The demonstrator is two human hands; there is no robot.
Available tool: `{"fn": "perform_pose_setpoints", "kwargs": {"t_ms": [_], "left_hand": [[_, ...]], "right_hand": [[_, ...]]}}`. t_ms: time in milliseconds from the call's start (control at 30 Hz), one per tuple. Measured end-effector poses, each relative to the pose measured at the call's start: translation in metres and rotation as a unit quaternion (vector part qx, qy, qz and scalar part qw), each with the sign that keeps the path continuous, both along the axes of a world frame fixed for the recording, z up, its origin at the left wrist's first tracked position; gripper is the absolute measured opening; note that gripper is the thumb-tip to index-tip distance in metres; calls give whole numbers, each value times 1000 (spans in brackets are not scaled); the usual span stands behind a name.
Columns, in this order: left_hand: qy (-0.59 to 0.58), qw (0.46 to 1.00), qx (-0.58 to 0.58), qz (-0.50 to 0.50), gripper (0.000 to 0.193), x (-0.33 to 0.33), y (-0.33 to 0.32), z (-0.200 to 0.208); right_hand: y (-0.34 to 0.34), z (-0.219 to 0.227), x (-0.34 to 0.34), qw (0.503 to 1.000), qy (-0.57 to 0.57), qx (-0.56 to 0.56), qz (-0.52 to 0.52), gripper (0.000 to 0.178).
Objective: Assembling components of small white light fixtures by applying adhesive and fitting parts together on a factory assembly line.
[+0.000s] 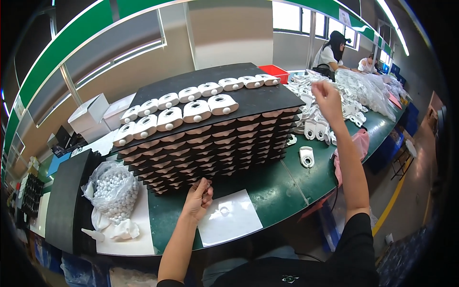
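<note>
My left hand (199, 198) is closed in a pinch just in front of the stack, above the far left corner of a white sheet (241, 222); whatever its fingers hold is too small to make out. Raised at the right, my right hand (327, 99) is curled shut before a heap of white plastic parts (354, 100), its fingertips hidden. A tall stack of black boards (267, 98) carries layers of white parts. On its top board lie two rows of white plastic housings (196, 111), each with a round hole and a white ball-like knob. One loose white housing (306, 157) rests right of the stack.
Left of the stack are a bag of white balls (114, 191), a small nozzle bottle (93, 234), a white cloth (123, 229) and upright black boards (67, 201). A red bin (275, 72) stands behind. Pink cloth (359, 143) lies at the right edge. A co-worker (330, 55) sits beyond.
</note>
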State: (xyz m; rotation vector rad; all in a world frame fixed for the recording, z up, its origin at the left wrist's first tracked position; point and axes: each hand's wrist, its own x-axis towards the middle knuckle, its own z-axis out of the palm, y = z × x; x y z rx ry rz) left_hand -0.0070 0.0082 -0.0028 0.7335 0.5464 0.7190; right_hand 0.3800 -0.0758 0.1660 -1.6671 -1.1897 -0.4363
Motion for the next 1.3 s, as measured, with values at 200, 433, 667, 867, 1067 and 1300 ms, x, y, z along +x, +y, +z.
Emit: {"fn": "perform_pose_setpoints", "kwargs": {"t_ms": [200, 433, 667, 867, 1067, 1300], "left_hand": [[-11, 1000, 1, -2, 24, -2, 0, 0], [-66, 998, -19, 0, 17, -1, -1, 4], [-33, 999, 16, 25, 17, 0, -4, 2], [-8, 999, 21, 24, 13, -3, -5, 8], [-51, 998, 15, 18, 12, -1, -1, -1], [-38, 999, 32, 3, 14, -4, 0, -1]], "right_hand": [[-39, -123, 24, 902, -269, -331, 63, 32], [-64, -133, 13, 871, -333, -360, 41, 27], [-63, -93, -55, 927, -145, -296, 181, 8], [-51, -134, -174, 859, 256, -185, 403, 23], [-38, -181, -225, 798, 362, -227, 426, 16], [-36, -180, -234, 841, 276, -237, 401, 13]]}}
